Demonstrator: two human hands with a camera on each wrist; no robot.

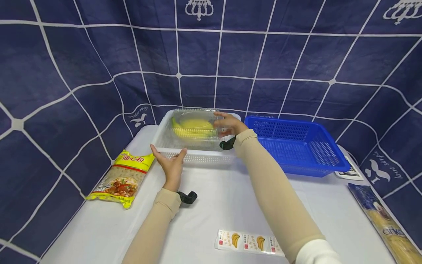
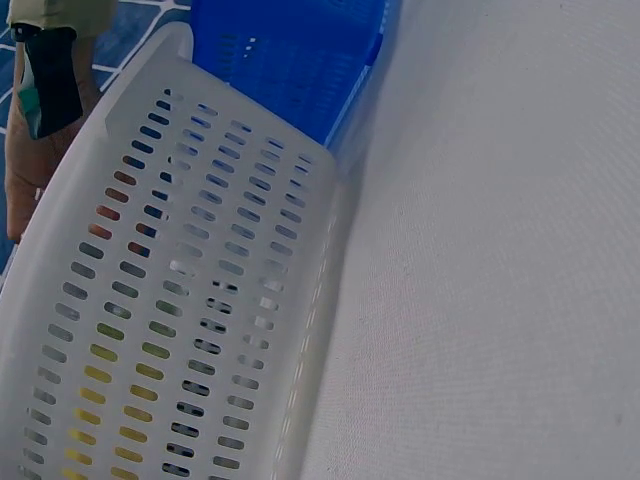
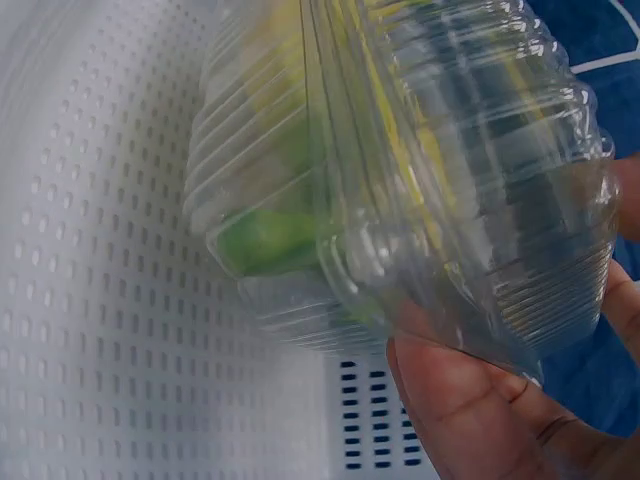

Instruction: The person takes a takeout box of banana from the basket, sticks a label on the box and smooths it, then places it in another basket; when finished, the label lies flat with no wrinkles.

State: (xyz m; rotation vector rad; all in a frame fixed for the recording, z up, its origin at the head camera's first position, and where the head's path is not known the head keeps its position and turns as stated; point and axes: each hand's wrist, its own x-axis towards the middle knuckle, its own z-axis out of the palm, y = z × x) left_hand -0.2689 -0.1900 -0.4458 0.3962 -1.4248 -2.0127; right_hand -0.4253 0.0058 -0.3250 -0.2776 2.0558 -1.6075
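Observation:
A clear plastic clamshell box (image 1: 194,126) with yellow bananas (image 1: 197,124) inside is tilted up in the white perforated basket (image 1: 204,157). My right hand (image 1: 230,124) grips the box's right end. In the right wrist view the thumb (image 3: 455,410) lies on the near side of the ribbed clamshell (image 3: 430,190), with fingers behind it; a green banana tip (image 3: 265,240) shows through. My left hand (image 1: 172,167) touches the basket's near left rim, thumb and index finger spread and straight. Its other fingers are hidden, and the left wrist view shows only the basket wall (image 2: 200,250).
To the right stands a blue perforated basket (image 1: 283,148). A yellow pasta bag (image 1: 122,179) lies at left. Banana-printed labels (image 1: 247,242) lie near the front, partly behind the right forearm. At far right are a long pasta packet (image 1: 385,220) and a white card-like item (image 1: 352,172).

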